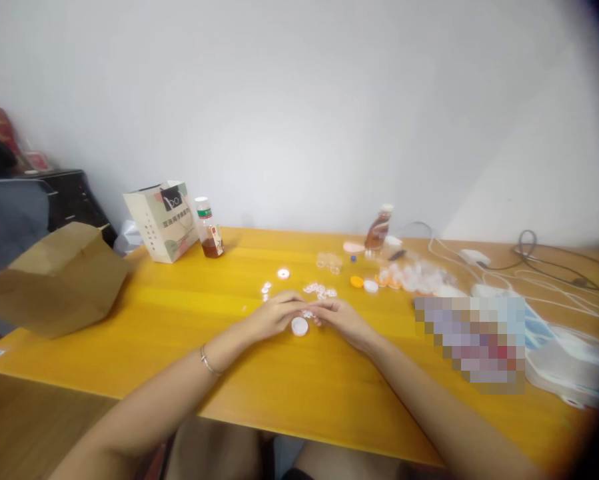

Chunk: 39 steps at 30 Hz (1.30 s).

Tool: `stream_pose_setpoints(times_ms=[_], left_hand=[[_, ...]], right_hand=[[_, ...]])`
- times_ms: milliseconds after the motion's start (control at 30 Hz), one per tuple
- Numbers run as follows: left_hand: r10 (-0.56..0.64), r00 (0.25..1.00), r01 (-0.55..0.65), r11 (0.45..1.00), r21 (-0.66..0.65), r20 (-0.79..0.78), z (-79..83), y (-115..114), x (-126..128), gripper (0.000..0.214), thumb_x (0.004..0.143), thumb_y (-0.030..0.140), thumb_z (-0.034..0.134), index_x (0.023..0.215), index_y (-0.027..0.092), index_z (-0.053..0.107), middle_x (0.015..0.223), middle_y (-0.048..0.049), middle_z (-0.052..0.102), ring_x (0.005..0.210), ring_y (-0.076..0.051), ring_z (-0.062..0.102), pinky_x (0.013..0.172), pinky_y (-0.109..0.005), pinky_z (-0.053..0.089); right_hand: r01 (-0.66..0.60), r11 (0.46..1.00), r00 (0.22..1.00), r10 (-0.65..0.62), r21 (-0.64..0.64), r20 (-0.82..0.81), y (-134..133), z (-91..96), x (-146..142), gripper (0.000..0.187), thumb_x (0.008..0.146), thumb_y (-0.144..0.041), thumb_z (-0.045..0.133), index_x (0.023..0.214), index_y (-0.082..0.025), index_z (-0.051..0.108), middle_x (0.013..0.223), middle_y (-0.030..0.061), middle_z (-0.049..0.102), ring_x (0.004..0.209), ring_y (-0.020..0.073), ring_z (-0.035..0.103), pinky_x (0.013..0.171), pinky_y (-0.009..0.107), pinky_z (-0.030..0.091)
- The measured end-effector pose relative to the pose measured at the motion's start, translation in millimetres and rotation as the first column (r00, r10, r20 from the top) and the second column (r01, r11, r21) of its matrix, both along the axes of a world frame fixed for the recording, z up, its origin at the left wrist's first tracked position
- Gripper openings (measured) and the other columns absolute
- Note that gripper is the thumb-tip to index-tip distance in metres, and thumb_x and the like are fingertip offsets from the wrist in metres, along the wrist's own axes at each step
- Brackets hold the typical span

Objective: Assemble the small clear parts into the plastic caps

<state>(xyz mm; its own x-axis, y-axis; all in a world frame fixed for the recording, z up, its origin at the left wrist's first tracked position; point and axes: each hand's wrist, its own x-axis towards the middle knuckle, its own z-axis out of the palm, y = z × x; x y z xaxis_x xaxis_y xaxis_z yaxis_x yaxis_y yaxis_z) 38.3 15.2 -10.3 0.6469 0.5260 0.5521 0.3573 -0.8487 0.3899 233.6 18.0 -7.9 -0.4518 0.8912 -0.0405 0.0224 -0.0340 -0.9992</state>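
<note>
My left hand (pixel 278 313) and my right hand (pixel 343 320) meet at the fingertips above the middle of the table. The fingers of both are bent together in a pinch; whatever they hold is too small and blurred to name. Just below the fingertips lies a round white cap (pixel 300 326), its hollow side up. Small white pieces (pixel 321 291) are scattered beyond my hands, and several more (pixel 266 289) lie beyond my left hand. Another round white lid (pixel 283 273) rests farther back.
A paper bag (pixel 164 223) and a bottle with dark contents (pixel 210 230) stand at the back left. Brown paper (pixel 54 280) lies left. On the right are a brown bottle (pixel 379 228), an orange cap (pixel 356 282), clear cups (pixel 419 277), cables (pixel 549 267) and a plastic container (pixel 569 363).
</note>
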Motion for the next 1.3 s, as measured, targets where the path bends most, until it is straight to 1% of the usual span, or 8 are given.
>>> stream_pose_setpoints(times_ms=[133,233,367,567,767,967,1167,1300], left_hand=[[0.011,1.0,-0.011,1.0,0.014,0.008,0.2,-1.3,1.1,0.028,0.084,0.018,0.04,0.108,0.019,0.054,0.099,-0.0081,0.055,0.094,-0.016,0.051,0.083,-0.028,0.042],[0.021,0.999,-0.02,1.0,-0.01,0.033,0.8,-2.7,2.9,0.027,0.084,0.02,0.041,0.107,0.019,0.054,0.099,-0.0076,0.056,0.094,-0.016,0.051,0.083,-0.028,0.042],[0.06,0.992,-0.05,0.995,-0.091,0.113,-0.4,-2.9,5.8,0.026,0.083,0.023,0.044,0.106,0.018,0.055,0.097,-0.007,0.057,0.09,-0.015,0.053,0.081,-0.027,0.042],[0.139,0.974,-0.099,0.971,-0.216,0.181,-2.2,-1.4,8.3,0.02,0.081,0.024,0.047,0.095,0.016,0.059,0.088,-0.0058,0.058,0.083,-0.015,0.054,0.078,-0.027,0.043],[0.097,0.983,-0.064,0.976,-0.21,0.154,0.0,-2.0,7.1,0.02,0.082,0.023,0.046,0.096,0.017,0.058,0.089,-0.0063,0.056,0.086,-0.015,0.052,0.08,-0.028,0.041],[0.141,0.973,-0.093,0.964,-0.251,0.181,0.2,-4.5,9.1,0.022,0.08,0.025,0.049,0.099,0.018,0.059,0.091,-0.0063,0.057,0.086,-0.015,0.053,0.08,-0.028,0.042],[0.25,0.927,-0.13,0.914,-0.385,0.279,-5.8,-2.4,15.7,0.022,0.077,0.029,0.053,0.092,0.015,0.062,0.085,-0.0061,0.059,0.078,-0.014,0.055,0.071,-0.025,0.045],[0.304,0.893,-0.123,0.874,-0.469,0.332,-13.3,2.5,18.1,0.023,0.075,0.03,0.056,0.091,0.015,0.06,0.085,-0.0061,0.061,0.078,-0.014,0.057,0.072,-0.026,0.046]], right_hand=[[-0.032,0.999,0.999,0.031,0.037,0.018,-0.5,2.1,0.7,0.024,0.063,-0.033,0.066,0.08,-0.017,0.068,0.07,0.0012,0.063,0.057,0.0085,0.048,0.059,0.024,0.037],[-0.03,0.999,0.999,0.029,0.039,0.025,-1.0,2.9,0.7,0.024,0.062,-0.035,0.066,0.078,-0.017,0.068,0.069,0.001,0.063,0.057,0.009,0.049,0.06,0.025,0.038],[-0.002,0.999,1.0,0.001,0.039,0.019,-1.3,3.6,0.3,0.024,0.062,-0.036,0.067,0.077,-0.017,0.068,0.066,0.0002,0.062,0.057,0.0092,0.048,0.058,0.024,0.037],[0.003,1.0,1.0,-0.003,0.023,-0.017,-2.5,3.8,-1.1,0.023,0.062,-0.035,0.067,0.076,-0.017,0.068,0.063,-0.0005,0.06,0.057,0.0089,0.048,0.058,0.024,0.037],[0.0,1.0,1.0,-0.001,-0.007,-0.024,-0.8,0.1,-0.3,0.025,0.059,-0.035,0.069,0.075,-0.015,0.066,0.064,0.0008,0.061,0.058,0.0098,0.051,0.06,0.025,0.038],[0.047,0.998,0.998,-0.049,-0.04,-0.048,-1.2,0.4,-0.9,0.024,0.056,-0.034,0.071,0.069,-0.015,0.063,0.062,-0.0003,0.06,0.057,0.0089,0.052,0.06,0.025,0.039],[0.1,0.994,0.991,-0.103,-0.032,-0.085,-4.2,2.5,-6.0,0.025,0.055,-0.035,0.072,0.067,-0.015,0.063,0.063,-0.0012,0.06,0.057,0.0085,0.051,0.063,0.025,0.041],[0.124,0.992,0.988,-0.126,-0.028,-0.092,-2.3,-1.3,-7.6,0.025,0.054,-0.036,0.072,0.067,-0.016,0.063,0.066,-0.0004,0.061,0.06,0.01,0.053,0.066,0.026,0.042]])
